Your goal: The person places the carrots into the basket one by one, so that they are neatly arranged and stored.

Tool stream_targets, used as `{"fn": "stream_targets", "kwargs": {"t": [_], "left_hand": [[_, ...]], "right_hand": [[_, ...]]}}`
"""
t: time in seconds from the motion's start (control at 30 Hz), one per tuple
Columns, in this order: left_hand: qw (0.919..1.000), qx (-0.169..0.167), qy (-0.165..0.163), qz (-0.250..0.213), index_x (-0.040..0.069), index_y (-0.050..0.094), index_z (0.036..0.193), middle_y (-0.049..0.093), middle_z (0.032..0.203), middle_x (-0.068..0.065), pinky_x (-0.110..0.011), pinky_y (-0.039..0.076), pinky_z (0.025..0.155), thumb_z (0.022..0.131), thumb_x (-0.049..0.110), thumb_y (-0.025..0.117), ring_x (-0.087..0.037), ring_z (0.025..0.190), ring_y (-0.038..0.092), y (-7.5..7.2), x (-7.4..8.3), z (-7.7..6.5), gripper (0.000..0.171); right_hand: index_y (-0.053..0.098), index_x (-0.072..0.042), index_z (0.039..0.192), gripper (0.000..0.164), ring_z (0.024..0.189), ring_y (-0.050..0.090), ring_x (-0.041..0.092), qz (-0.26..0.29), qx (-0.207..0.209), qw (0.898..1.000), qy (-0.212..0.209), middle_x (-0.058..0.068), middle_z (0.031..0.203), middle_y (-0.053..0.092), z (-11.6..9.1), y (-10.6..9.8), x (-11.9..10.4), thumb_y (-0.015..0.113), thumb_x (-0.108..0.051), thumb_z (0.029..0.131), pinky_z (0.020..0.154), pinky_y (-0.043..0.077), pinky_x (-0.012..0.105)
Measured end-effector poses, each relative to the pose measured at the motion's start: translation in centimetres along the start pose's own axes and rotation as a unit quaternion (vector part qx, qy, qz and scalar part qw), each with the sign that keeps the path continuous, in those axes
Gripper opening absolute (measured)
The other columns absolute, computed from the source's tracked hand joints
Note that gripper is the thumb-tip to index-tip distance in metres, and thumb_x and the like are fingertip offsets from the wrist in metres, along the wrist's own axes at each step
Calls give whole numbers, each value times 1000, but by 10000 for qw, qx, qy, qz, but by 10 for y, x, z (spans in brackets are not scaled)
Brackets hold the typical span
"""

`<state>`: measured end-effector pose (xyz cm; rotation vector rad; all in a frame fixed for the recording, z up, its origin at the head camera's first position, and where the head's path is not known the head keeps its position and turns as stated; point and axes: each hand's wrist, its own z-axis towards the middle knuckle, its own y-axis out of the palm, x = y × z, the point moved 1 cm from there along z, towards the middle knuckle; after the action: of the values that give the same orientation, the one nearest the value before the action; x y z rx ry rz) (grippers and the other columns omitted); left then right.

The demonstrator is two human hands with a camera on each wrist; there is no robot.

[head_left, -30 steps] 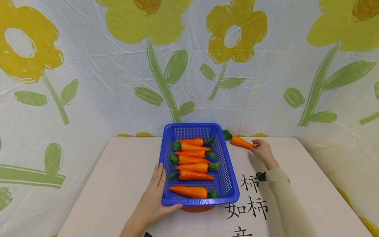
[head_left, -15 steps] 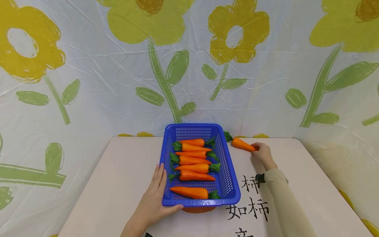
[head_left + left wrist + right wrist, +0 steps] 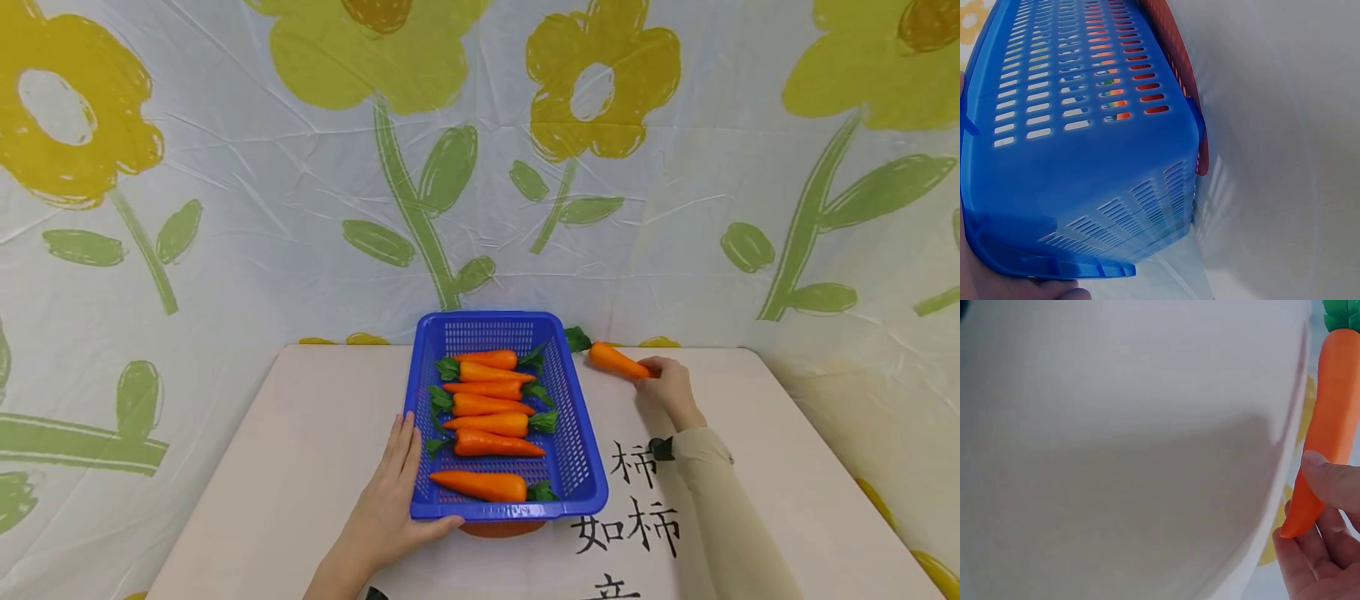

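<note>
My right hand pinches an orange carrot near its thin tip, to the right of the blue basket. In the right wrist view the thumb presses on one side of the carrot, fingers behind; its leafy green top points away. My left hand lies against the near left corner of the blue plastic basket, fingers straight along the side and thumb along the front rim. Inside the basket lie several carrots in a column, tops facing different ways. The left wrist view shows the basket's slotted wall.
A reddish-orange basket shows beneath the blue one. Both stand on a pale table with black painted characters on its right half. Behind the table hangs a flower-print cloth.
The right hand keeps hold of the carrot's tip; the carrot shifts only slightly right. The left hand and basket stay in place.
</note>
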<state>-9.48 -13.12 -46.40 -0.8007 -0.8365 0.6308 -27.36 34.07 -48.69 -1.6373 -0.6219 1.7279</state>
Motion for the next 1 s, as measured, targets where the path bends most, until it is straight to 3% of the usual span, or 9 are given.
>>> {"fn": "stream_targets", "kwargs": {"t": [0.17,0.53,1.0], "left_hand": [[9999,89,110,6,-11,27,151,14,162,-24,-21,2,118,73,77,67,-42,148,14,0,-1,0,124],[9999,72,118,-43,-11,27,151,14,162,-24,-21,2,117,73,76,67,-42,148,14,0,-1,0,124],[10000,27,61,10,-11,28,151,14,162,-24,-20,3,117,73,77,67,-41,149,13,-1,1,-1,123]], "right_hand": [[63,16,114,32,94,61,44,-2,256,9994,-249,34,107,65,-1,-4,-3,63,10,82,86,52,52],[63,15,116,31,96,60,46,59,439,9990,-85,35,109,64,-11,-17,-16,67,7,86,89,51,56],[66,13,114,30,96,61,47,35,948,9935,-626,34,107,66,-20,-37,-44,70,6,85,85,51,58]]}}
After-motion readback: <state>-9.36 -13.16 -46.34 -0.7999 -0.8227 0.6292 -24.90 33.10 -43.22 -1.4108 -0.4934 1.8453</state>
